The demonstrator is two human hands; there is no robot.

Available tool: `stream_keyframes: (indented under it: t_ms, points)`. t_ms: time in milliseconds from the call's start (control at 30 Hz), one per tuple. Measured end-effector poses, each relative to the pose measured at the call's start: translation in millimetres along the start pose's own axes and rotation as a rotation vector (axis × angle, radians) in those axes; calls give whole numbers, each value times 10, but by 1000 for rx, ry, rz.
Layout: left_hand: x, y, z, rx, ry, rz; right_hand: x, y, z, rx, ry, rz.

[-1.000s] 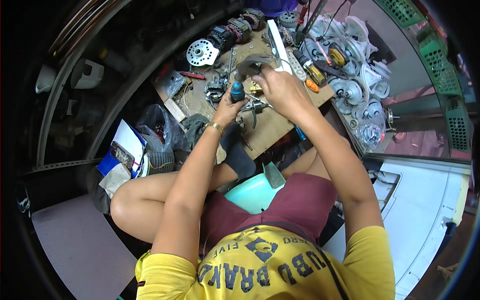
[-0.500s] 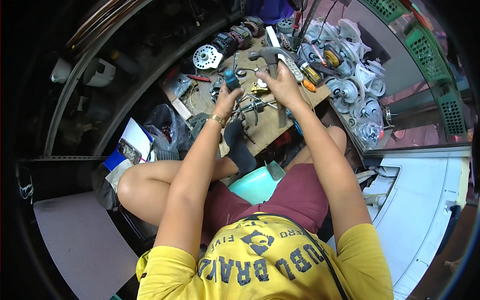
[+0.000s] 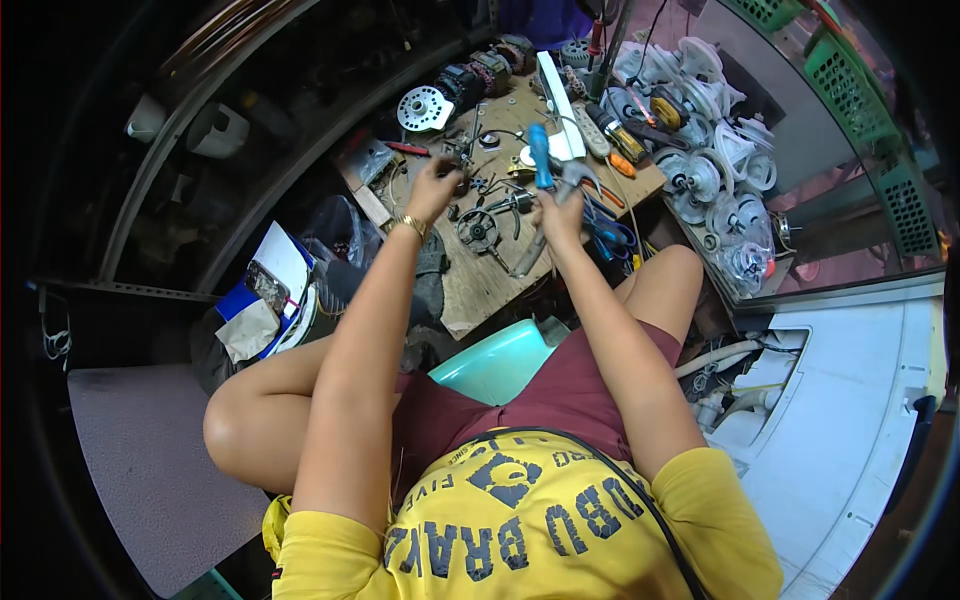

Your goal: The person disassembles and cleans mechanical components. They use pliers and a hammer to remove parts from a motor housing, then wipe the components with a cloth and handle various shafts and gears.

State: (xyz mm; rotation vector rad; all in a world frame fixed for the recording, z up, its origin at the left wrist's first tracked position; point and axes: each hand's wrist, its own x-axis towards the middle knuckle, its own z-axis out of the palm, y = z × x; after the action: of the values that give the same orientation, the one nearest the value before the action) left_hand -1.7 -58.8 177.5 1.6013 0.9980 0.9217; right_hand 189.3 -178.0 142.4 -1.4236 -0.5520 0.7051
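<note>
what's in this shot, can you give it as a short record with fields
setting: low wooden board strewn with small motor parts
left hand: reaching onto small metal parts at the board's left side; what it grips is unclear
right hand: closed on a blue-handled tool, handle pointing up
between hands: a small round motor part
right of board: white plastic wheels

Landmark: wooden board on the floor ahead of the seated person. Right hand grips a blue-handled screwdriver over the board's far half, handle upward. Left hand rests at the board's left edge on small metal parts. Fan motor lies mid-board between the hands. White pulleys are stacked right of the board; a teal stool sits nearer than it.
</note>
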Motion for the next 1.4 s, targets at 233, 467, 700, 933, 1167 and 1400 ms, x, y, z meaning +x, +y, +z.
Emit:
stream_keyframes:
  t_ms: [233,467,700,933,1167,1400]
  points:
    - [-955,-1434,-247,530,222,-371,-567,633,41,-7,237,205]
    - [-768,-1191,243,588,162,-288,-380,1352,-33,-630,347,-133]
    - [-521,-1062,420,733,177,-479,-207,1576,149,-712,377,-108]
    - [-533,-1050,509,706,286,-544,-99,1539,371,-880,299,-70]
    - [-526,-1150,453,406,345,-494,3,1472,356,-835,244,18]
    - [-839,-1011,263,323,451,-151,-592,790,307,-739,-15,-534]
